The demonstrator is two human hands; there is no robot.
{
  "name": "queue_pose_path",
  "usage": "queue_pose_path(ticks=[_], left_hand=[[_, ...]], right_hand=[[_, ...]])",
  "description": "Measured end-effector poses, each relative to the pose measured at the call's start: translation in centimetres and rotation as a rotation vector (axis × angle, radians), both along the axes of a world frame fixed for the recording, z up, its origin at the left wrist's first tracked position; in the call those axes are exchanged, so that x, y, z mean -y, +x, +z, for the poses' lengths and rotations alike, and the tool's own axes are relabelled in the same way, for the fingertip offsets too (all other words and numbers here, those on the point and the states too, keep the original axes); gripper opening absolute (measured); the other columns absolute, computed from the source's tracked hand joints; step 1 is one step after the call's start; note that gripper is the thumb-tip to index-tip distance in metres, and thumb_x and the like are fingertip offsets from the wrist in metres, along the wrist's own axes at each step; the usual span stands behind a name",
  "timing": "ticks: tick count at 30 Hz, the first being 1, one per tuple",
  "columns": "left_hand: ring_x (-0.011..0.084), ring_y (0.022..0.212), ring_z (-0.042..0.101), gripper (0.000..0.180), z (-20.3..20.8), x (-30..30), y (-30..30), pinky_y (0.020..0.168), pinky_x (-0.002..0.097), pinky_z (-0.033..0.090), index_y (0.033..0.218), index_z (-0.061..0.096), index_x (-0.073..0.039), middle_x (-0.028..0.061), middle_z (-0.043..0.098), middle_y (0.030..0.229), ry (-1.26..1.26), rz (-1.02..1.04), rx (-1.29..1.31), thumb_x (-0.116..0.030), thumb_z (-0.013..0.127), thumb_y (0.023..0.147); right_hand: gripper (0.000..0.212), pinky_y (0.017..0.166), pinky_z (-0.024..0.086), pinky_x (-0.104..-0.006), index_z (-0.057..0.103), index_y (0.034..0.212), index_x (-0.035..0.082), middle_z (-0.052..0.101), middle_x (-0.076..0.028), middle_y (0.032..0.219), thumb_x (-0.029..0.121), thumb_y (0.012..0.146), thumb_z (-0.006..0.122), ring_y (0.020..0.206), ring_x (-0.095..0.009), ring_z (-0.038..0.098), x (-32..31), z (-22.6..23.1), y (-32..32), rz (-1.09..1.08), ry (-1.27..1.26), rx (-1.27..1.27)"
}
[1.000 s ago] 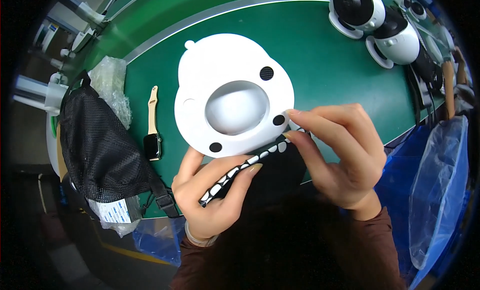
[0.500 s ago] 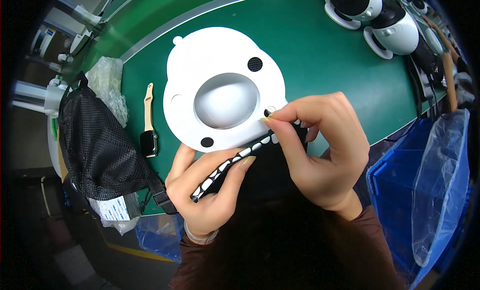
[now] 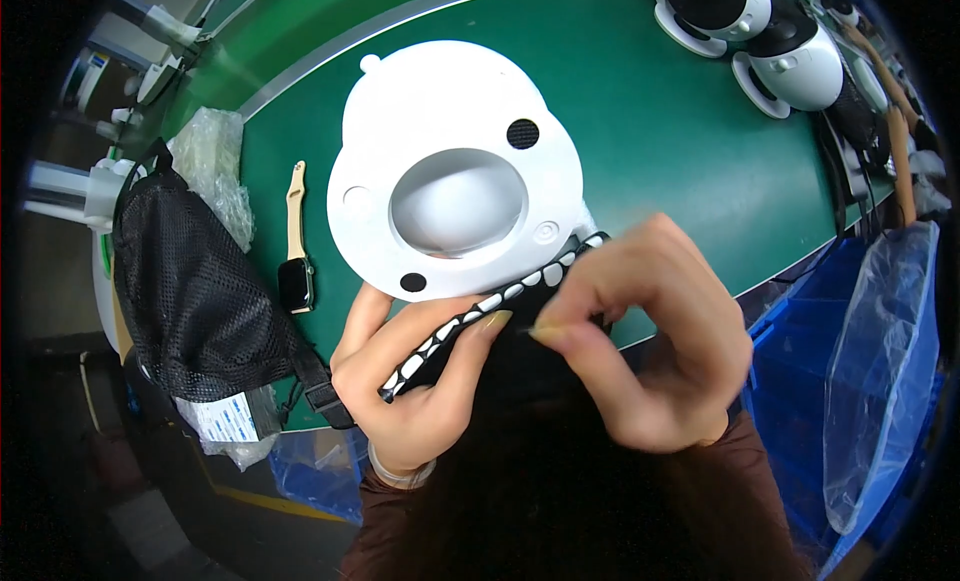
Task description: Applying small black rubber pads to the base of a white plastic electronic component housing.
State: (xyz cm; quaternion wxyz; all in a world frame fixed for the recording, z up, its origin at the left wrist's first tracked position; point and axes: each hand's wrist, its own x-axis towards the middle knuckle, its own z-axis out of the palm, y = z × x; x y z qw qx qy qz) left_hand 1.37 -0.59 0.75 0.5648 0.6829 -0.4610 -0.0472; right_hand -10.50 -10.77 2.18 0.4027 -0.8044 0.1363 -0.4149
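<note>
A white rounded plastic base (image 3: 370, 231) with a large oval opening is tilted toward me above the green table. Two black round pads, an upper right one (image 3: 522, 134) and a lower left one (image 3: 413, 282), sit on its face. Its lower right round recess (image 3: 546, 231) shows bare, and another is at the left. My left hand (image 3: 420, 371) is closed, holding the base's lower edge and a black strip (image 3: 490, 303) with white oval patches. Below the strip's right end, my right hand (image 3: 650, 341) is pinched, partly smeared; what its fingertips hold is not clear.
A smartwatch (image 3: 296, 281) with a beige band lies left of the base. Beyond it are a black mesh bag (image 3: 195, 291) and bubble wrap (image 3: 215, 171). White-and-black devices (image 3: 795, 71) stand at the far right. Blue bins (image 3: 800, 341) with clear plastic are below the table's right edge.
My right hand has pulled back from the lower right recess, down toward me; the small black piece seen at its fingertips no longer shows. The base has shifted slightly up and right.
</note>
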Motion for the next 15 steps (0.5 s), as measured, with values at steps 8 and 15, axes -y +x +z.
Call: queue_pose_path(ticks=[8, 15], left_hand=[[0.0213, 0.075, 0.059, 0.021, -0.1, 0.2, 0.2, 0.067, 0.0269, 0.045, 0.076, 0.064, 0.003, 0.0143, 0.059, 0.081, 0.018, -0.03, 0.063, 0.008, 0.066, 0.055], [0.021, 0.074, 0.059, 0.021, -0.2, 0.1, 0.2, 0.065, 0.0263, 0.046, 0.076, 0.064, 0.003, 0.0136, 0.059, 0.081, 0.014, -0.03, 0.056, 0.007, 0.067, 0.056]], right_hand=[[0.007, 0.065, 0.04, -0.0209, 0.057, 0.076, -0.003, 0.06, -0.009, 0.078, -0.001, 0.07, 0.06, 0.069, -0.01, 0.051, 0.7, -0.5, 0.4, -0.219, 0.183, -0.049], [0.006, 0.064, 0.039, -0.0198, 0.057, 0.074, -0.004, 0.06, -0.008, 0.077, -0.001, 0.07, 0.061, 0.068, -0.009, 0.051, 0.6, -0.8, 1.0, -0.2, 0.203, -0.03]])
